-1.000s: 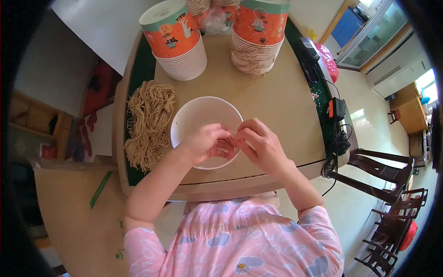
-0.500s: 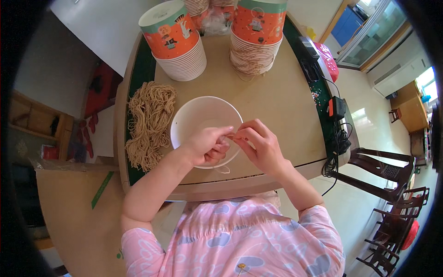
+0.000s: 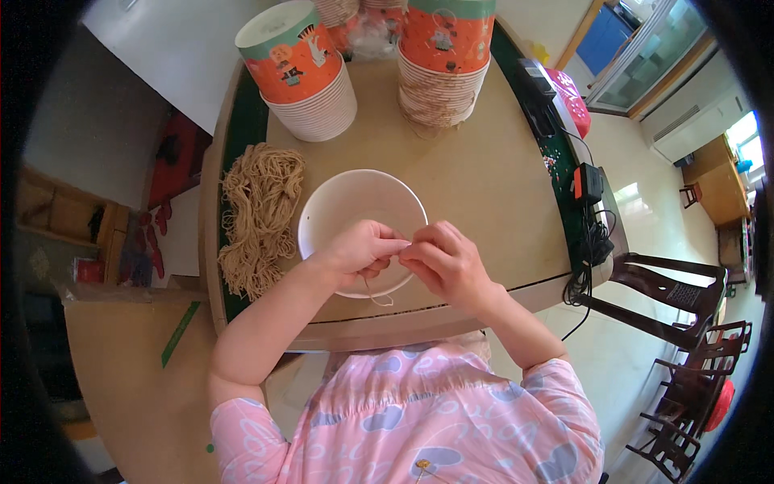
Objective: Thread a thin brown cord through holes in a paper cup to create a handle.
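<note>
A white paper bucket (image 3: pixel 339 202) stands on the table in front of me, its open mouth facing up. Over its near right rim, my left hand (image 3: pixel 367 254) and my right hand (image 3: pixel 446 258) meet, both closed with fingertips pinched together. A thin beige string (image 3: pixel 380 300) hangs below my left hand, past the bucket's rim. The part between my fingertips is mostly hidden; both hands seem to grip this string. To the left of the bucket lies a loose bundle of beige strings (image 3: pixel 262 218).
Nested printed paper buckets stand in a left stack (image 3: pixel 302 77) and a right stack (image 3: pixel 443 60), the right one with strings draped round it. Plastic wrap (image 3: pixel 373 40) lies between them. Black cables (image 3: pixel 595 242) and a power adapter (image 3: pixel 588 185) line the table's right edge.
My fingertips have drawn closer together, with my right hand's fingers curled in more. More of the string now hangs below my left hand. The bucket has barely moved.
</note>
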Available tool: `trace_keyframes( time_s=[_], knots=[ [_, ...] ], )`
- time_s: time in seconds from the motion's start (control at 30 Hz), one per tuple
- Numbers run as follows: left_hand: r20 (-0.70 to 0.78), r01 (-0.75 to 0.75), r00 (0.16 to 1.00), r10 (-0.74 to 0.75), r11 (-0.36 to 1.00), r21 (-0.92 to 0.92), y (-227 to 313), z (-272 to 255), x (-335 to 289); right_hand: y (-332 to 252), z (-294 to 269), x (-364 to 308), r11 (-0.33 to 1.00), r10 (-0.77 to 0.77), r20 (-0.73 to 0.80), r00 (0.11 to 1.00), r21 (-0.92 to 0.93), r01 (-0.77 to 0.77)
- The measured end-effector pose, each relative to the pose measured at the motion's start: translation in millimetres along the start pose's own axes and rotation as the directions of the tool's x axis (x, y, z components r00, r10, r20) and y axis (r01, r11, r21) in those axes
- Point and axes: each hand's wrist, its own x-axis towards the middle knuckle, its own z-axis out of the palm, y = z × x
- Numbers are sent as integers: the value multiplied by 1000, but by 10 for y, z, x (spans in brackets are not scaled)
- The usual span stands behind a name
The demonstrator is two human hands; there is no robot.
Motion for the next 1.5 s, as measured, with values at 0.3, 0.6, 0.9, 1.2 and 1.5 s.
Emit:
trace_keyframes(
  time_s=[0.3, 0.6, 0.9, 1.2, 1.5],
  knots=[
    [-65, -186, 981, 181, 979, -81, -64, 112, -237, -13, 128, -207, 898, 371, -157, 915, 309, -312],
    [-37, -396, 553, 832, 302, 867, -208, 472, -437, -78, 209, -275, 254, 717, 198, 668, 819, -515],
    [-108, -421, 523, 846, 366, 830, -315, 477, -376, -70, 162, -314, 60, 677, 371, 636, 833, -550],
    [-209, -438, 525, 825, 472, 765, -265, 491, -416, -70, 233, -359, 484, 629, 103, 771, 725, -491],
    [-227, -417, 414, 881, 406, 813, -302, 526, -355, -63, 227, -316, 304, 638, 243, 730, 792, -529]
  ],
)
